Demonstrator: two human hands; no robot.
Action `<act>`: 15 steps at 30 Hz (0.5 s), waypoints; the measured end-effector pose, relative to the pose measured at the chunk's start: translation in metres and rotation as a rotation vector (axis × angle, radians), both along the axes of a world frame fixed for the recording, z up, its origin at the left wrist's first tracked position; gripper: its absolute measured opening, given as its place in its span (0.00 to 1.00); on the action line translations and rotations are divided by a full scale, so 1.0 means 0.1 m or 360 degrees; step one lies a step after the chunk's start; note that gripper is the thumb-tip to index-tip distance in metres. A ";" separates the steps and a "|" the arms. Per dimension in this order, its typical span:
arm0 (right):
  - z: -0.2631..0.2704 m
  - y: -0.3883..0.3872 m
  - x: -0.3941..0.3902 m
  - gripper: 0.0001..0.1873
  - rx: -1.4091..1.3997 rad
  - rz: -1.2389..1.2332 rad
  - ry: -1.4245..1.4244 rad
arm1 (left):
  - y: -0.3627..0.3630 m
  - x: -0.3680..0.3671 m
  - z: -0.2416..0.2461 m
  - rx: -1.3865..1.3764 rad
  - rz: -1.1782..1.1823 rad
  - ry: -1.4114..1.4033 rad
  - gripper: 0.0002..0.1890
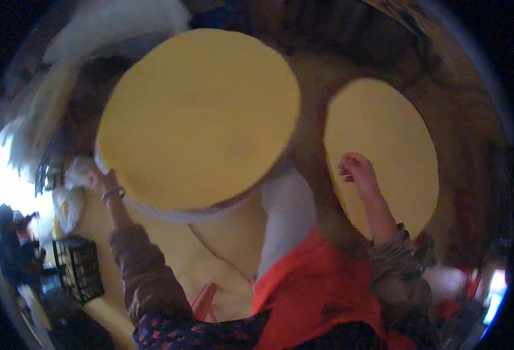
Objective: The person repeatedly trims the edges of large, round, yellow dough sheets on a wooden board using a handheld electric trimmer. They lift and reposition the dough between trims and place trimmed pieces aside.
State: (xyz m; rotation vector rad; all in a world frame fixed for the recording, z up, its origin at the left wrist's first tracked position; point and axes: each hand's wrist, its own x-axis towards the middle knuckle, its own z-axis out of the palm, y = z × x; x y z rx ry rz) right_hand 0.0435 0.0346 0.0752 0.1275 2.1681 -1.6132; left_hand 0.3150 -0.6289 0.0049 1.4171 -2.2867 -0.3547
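Observation:
Before me is a large round yellow-topped thing [200, 122] with a pale rim; I cannot tell its material. My left hand [103, 180], wearing a bracelet, is at its lower left rim. Blur hides whether those fingers grip the rim. A whitish, plastic-like thing [80, 173] shows just beyond that hand. To the right is a second yellow round-topped thing [397, 131], which looks oval here. Over its left part is my right hand [358, 169], fingers bent and somewhat apart, with nothing visible in them. Whether it touches the surface is unclear.
A black plastic crate [80, 269] stands at the lower left, near a white bag [69, 208]. Below the large round thing, a thin cord-like line [217, 253] crosses the tan floor [160, 236]. A red-legged stool or stand [204, 302] is near my body. Another person [18, 245] appears far left.

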 end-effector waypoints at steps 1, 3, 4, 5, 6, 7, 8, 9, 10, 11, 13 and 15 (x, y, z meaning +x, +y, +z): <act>-0.04 0.35 0.06 0.09 -0.0028 0.0022 0.0127 | 0.13 -0.08 0.14 -0.0229 -0.0045 0.0144 0.23; -0.23 1.09 0.27 0.10 0.0510 -0.0059 0.0291 | 0.61 -0.37 0.37 -0.0270 -0.0355 0.0625 0.24; -0.34 1.41 0.37 0.11 0.0918 0.0019 0.0453 | 0.95 -0.52 0.46 0.0025 -0.0578 0.0909 0.22; -0.46 1.69 0.46 0.12 0.1325 0.0108 0.0605 | 1.37 -0.77 0.47 0.0277 -0.0735 0.1090 0.20; -0.60 1.89 0.59 0.13 0.0956 -0.0037 0.0670 | 1.84 -1.02 0.45 0.0518 -0.0951 0.1274 0.17; -0.74 2.04 0.74 0.14 0.0580 -0.0172 0.0736 | 2.26 -1.28 0.44 0.0757 -0.1127 0.1173 0.14; -0.82 2.18 0.87 0.15 0.0621 -0.0166 0.0809 | 2.70 -1.52 0.38 0.1404 -0.1250 0.1362 0.11; -0.88 2.30 1.00 0.16 0.0664 -0.0162 0.0881 | 3.22 -1.68 0.30 0.1485 -0.1408 0.1332 0.11; -0.94 2.33 1.11 0.17 0.1130 -0.0001 0.0938 | 3.63 -1.89 0.19 0.1536 -0.1523 0.1309 0.14; -0.99 2.37 1.19 0.18 0.1594 0.0166 0.1025 | 3.96 -2.14 0.10 0.1636 -0.1481 0.0680 0.13; -1.04 2.37 1.30 0.19 0.1448 0.0140 0.1152 | 4.56 -2.49 -0.14 0.2382 -0.1564 0.0961 0.13; -1.04 2.35 1.37 0.19 0.1353 0.0114 0.1169 | 4.96 -2.67 -0.43 0.2019 -0.1648 0.0534 0.14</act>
